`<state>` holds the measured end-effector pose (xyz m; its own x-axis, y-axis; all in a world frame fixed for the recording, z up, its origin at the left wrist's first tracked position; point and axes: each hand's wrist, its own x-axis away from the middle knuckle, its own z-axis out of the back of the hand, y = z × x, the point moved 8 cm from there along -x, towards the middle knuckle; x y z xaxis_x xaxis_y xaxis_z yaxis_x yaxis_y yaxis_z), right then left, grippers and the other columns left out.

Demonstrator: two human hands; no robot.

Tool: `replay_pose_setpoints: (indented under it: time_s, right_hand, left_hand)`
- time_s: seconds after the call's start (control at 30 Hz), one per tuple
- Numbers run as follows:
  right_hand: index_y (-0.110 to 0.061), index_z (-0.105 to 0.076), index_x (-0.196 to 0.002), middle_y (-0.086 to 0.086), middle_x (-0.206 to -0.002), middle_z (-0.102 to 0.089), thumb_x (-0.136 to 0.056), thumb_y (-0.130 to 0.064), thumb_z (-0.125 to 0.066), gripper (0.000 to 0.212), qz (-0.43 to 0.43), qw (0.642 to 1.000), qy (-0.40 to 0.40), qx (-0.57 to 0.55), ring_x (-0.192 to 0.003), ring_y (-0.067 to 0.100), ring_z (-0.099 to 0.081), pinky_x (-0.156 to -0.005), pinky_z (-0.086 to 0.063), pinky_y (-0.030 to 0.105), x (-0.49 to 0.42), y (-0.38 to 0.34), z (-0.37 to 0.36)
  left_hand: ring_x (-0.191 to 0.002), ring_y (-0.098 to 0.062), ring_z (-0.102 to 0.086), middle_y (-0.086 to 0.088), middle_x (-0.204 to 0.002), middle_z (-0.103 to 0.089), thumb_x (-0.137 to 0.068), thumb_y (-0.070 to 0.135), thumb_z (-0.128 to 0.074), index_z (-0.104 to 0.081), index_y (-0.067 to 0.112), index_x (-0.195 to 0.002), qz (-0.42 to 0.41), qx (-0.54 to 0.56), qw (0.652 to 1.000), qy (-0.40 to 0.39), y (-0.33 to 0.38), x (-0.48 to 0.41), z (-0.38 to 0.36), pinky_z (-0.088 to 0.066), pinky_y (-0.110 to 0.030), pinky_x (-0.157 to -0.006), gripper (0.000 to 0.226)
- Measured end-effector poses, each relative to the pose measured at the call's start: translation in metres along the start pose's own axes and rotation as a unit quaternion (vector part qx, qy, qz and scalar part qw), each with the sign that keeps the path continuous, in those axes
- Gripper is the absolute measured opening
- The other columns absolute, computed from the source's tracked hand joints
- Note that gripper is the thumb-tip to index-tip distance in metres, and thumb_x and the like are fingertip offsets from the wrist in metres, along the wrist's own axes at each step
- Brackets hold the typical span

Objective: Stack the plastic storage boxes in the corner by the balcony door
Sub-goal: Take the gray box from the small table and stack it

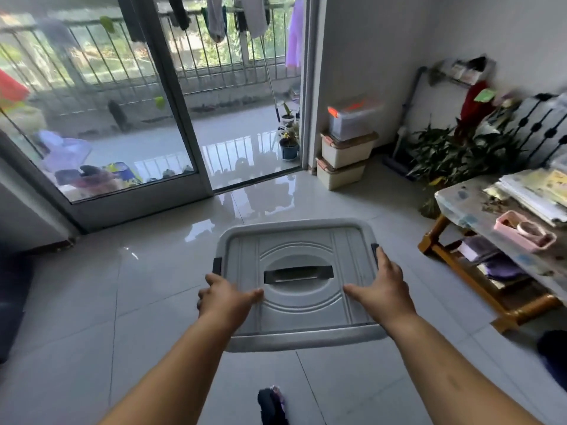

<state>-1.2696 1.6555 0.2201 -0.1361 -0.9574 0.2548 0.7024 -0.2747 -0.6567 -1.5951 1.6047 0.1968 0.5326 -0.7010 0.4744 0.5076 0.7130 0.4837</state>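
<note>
In the lower centre of the frame my two bare forearms reach forward, carrying a grey lidded storage box (296, 283) level in front of me. My left hand (227, 297) grips its left edge and my right hand (383, 286) its right edge, thumbs lying on the lid and fingers curled under the rim, so the weight sits evenly and the black centre handle (298, 273) goes unused. Below the box, glossy pale floor tiles (101, 302) stretch ahead, bare along my likely path. At right stands a low wooden table (491, 305) heaped with papers, which I judge I must pass on its left. Farther, in the upper right centre, three boxes (346, 148) are already stacked against the white wall just beside the open balcony door (251, 102). A leafy houseplant (454, 154) crowds the stack's right side.
</note>
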Motion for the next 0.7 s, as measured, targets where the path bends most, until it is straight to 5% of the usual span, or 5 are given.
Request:
replay_pose_setpoints:
  time_s: [0.4,0.7]
  right_hand:
    - [-0.027,-0.01,-0.154,0.014,-0.153,-0.026,-0.072,-0.044,-0.079,0.108,-0.06,0.995,0.079,-0.028,-0.132,0.037,-0.04,-0.106,-0.041,0.048,-0.271,-0.042,0.072]
    - [-0.029,-0.012,-0.153,0.012,-0.153,-0.028,-0.071,-0.048,-0.079,0.109,-0.036,0.997,0.073,-0.014,-0.132,0.037,-0.04,-0.104,-0.04,0.045,-0.495,-0.064,0.136]
  left_hand:
    - [-0.125,-0.047,-0.045,-0.032,-0.141,-0.039,-0.067,0.062,-0.076,-0.013,0.002,-0.148,-0.091,-0.072,0.993,-0.033,0.287,-0.207,-0.028,-0.045,-0.054,-0.102,0.119]
    - [-0.115,-0.045,-0.053,-0.029,-0.132,-0.045,-0.059,0.065,-0.079,-0.022,0.006,-0.139,-0.066,-0.053,0.996,-0.007,0.466,-0.322,-0.07,-0.048,-0.053,-0.095,0.115]
